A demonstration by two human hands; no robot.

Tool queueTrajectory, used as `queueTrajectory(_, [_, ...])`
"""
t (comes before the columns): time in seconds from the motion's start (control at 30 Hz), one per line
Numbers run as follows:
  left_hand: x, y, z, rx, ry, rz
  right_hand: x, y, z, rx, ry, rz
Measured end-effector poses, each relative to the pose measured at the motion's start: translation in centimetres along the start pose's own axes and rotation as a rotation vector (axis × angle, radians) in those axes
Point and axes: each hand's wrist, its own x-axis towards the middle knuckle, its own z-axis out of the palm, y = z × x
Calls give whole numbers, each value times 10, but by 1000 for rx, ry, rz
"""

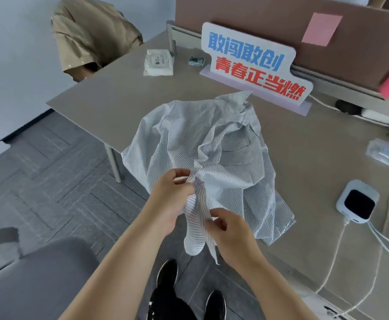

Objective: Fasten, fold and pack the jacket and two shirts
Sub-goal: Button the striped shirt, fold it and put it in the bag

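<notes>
The striped shirt (200,139) lies crumpled on the near-left part of the desk (110,95). Its collar points toward the sign (253,63), and its lower front hangs over the desk edge toward the person. The left hand (172,195) pinches the front edge of the shirt at the desk edge. The right hand (230,229) pinches the same front strip lower down, where it hangs free. Both hands are closed on cloth; whether a button sits between the fingers cannot be told. The shirt appears thin, light and limp. It will not hold a shape, it will bunch when pulled, and the overhanging part could drag the rest off the desk. Take hold at the stiffer parts: the front button strip, the collar, the shoulder seams. A tan jacket (89,35), draped over a chair at the far-left corner, is well apart. Bare desk lies left of and behind the shirt, likely enough room to spread it flat. To the right, a white device (357,202) and its cable (334,257) lie near the shirt hem and could snag a sleeve.
</notes>
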Motion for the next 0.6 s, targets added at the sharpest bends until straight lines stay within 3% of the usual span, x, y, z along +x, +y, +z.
queueTrajectory(0.17, [-5, -11, -4, 53, 57, 7, -4, -6, -1, 141, 163, 33])
queueTrajectory(0.27, [-4, -20, -11, 262, 194, 16, -3, -9, -4, 121, 226, 39])
queueTrajectory(0.37, [0, -32, -22, 463, 245, -93, -6, -15, -6, 65, 200, 6])
queueTrajectory(0.5, [-5, -46, -35, 458, 293, -108, -9, -22, -10, -83, 106, -41])
queueTrajectory(0.6, [-14, -44, -35, 221, 330, -98, -10, -22, -15, -147, 91, -46])
